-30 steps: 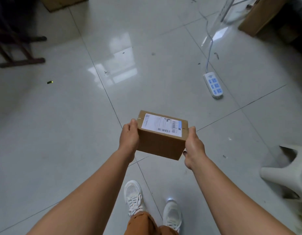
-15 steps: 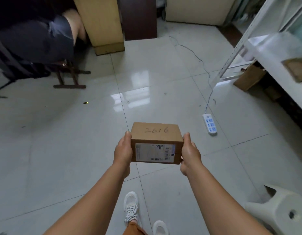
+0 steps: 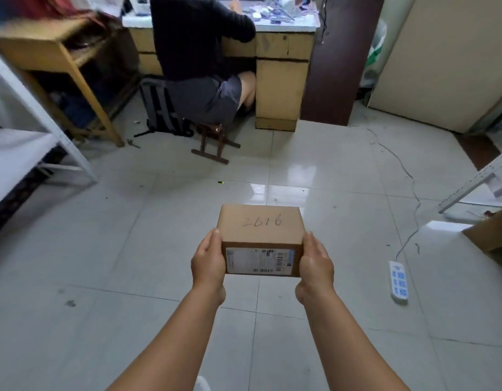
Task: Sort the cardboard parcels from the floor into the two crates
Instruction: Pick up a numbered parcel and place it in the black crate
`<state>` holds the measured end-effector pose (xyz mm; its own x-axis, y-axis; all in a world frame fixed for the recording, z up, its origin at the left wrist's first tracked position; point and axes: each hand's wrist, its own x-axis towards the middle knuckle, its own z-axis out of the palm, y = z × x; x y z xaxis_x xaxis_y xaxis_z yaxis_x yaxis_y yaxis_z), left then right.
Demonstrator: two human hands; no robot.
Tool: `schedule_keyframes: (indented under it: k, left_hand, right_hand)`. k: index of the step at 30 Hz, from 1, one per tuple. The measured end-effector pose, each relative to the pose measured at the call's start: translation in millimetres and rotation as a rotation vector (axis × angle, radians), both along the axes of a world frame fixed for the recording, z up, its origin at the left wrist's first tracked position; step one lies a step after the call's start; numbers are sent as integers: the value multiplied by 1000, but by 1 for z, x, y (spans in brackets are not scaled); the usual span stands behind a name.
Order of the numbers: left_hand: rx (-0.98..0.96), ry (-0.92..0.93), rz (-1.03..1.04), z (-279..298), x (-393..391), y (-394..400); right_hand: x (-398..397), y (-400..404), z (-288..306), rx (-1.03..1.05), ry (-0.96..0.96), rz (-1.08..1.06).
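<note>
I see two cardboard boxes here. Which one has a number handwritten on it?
The parcel held between the left hand and right hand: "2616" is written on its top. The box on the floor at the right edge shows no writing.

The room is evenly and fairly brightly lit, soft daylight in tone. The glossy tiled floor (image 3: 131, 249) throws back pale rectangular glare patches just beyond the cardboard parcel (image 3: 261, 227) – the brightest spots low in the head view. Shadows are faint and diffuse; the darkest area lies under the desk (image 3: 283, 52). The upper left corner is smeared with motion blur, and the white shelf frame (image 3: 60, 153) bows – wide-angle distortion at the edges. The centre is sharp.
</note>
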<state>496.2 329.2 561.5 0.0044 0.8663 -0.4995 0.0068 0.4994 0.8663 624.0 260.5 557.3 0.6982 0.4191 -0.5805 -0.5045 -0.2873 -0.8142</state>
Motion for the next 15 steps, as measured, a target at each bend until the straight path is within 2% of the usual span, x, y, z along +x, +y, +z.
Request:
schedule_keyframes:
  k: [7, 15]
  left_hand:
    - [82, 34, 286, 39, -91, -5]
    - [187, 117, 577, 75, -225, -39]
  right_hand:
    - [-84, 28, 39, 80, -39, 254]
    - [-217, 31, 73, 152, -2, 529]
